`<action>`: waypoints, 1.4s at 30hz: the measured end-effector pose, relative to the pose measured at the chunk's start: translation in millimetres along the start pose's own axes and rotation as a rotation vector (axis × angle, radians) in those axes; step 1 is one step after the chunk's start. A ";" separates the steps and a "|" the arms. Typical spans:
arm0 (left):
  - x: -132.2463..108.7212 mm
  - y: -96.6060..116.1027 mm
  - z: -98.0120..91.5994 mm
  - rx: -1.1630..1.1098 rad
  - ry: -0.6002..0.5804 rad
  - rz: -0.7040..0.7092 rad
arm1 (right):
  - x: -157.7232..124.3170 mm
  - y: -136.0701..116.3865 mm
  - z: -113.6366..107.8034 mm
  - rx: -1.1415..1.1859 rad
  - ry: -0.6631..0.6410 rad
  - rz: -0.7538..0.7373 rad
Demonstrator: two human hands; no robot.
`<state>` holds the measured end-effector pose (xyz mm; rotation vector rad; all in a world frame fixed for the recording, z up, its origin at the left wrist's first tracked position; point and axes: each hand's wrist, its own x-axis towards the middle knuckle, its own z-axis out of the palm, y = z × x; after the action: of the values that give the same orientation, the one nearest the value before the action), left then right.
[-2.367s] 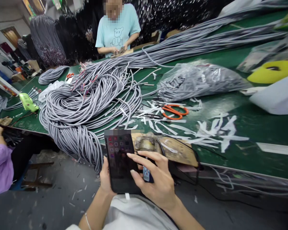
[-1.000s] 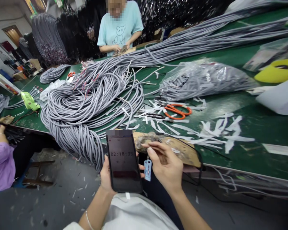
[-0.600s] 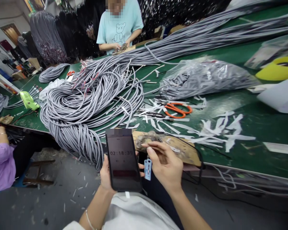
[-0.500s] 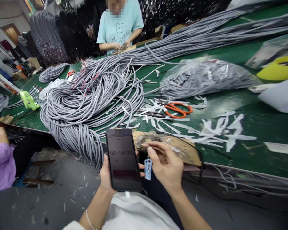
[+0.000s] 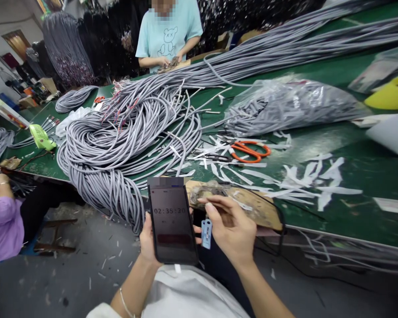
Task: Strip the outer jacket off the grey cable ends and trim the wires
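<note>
In the head view, my left hand (image 5: 148, 240) grips a dark phone (image 5: 173, 236), fingers wrapped around its back and sides. The screen faces me and shows timer digits. To the right of the phone, my right hand (image 5: 234, 229) hovers with loosely bent fingers, thumb and index slightly apart. Nothing shows between them. A small blue tag (image 5: 206, 234) hangs between the phone and this hand; what it hangs from is hidden. Behind the fingers, a wooden board (image 5: 263, 210) bearing a dirty grey lump (image 5: 205, 191) lies at the table's front edge.
Coiled grey cables (image 5: 119, 132) spill over the green table's (image 5: 345, 145) edge. Orange-handled scissors (image 5: 252, 151), white strips (image 5: 331, 176) and a plastic bag (image 5: 301, 106) of cable pieces lie right of them. One person (image 5: 169, 35) works opposite, another (image 5: 5, 225) at left.
The digits on the phone screen have changed. The whole view has shifted slightly, with the table things a little farther right. Both hands keep nearly the same pose.
</note>
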<state>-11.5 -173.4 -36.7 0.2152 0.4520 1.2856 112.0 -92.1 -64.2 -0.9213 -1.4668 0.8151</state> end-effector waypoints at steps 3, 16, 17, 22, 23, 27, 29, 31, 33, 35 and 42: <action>0.0 -0.3 -0.1 -0.013 -0.003 0.001 | -0.6 1.5 0.3 -0.007 0.004 0.001; 1.0 0.5 1.4 -0.008 0.024 0.000 | -0.7 1.8 0.6 -0.014 0.004 -0.003; 1.2 0.5 1.2 -0.007 0.028 -0.002 | -0.7 1.7 0.7 -0.016 0.004 -0.007; 0.7 -0.2 0.8 -0.004 0.042 -0.013 | -1.4 2.3 0.8 -0.027 -0.001 -0.016; 0.5 -0.1 1.0 -0.002 0.047 -0.015 | -1.7 2.5 0.8 -0.026 -0.002 -0.015; 0.4 0.9 2.0 0.012 0.075 -0.025 | -2.3 3.2 0.7 -0.030 0.001 -0.015; 0.6 1.5 2.3 0.019 0.089 -0.034 | -2.3 3.3 0.7 -0.032 0.002 -0.014; 0.7 1.7 2.1 0.023 0.098 -0.037 | -2.1 3.1 0.7 -0.033 0.003 -0.012; 0.7 1.7 1.6 0.029 0.104 -0.034 | -1.9 3.0 0.6 -0.036 0.004 -0.008; 0.9 1.6 0.8 0.039 0.110 -0.034 | -1.9 3.0 0.5 -0.039 0.005 -0.007; 2.2 0.0 0.4 0.061 0.123 -0.018 | -3.4 5.0 -0.8 -0.049 -0.002 -0.012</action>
<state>-10.9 -171.3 -36.8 0.1831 0.5977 1.2730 113.3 -92.9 -70.2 -0.9476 -1.4980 0.7742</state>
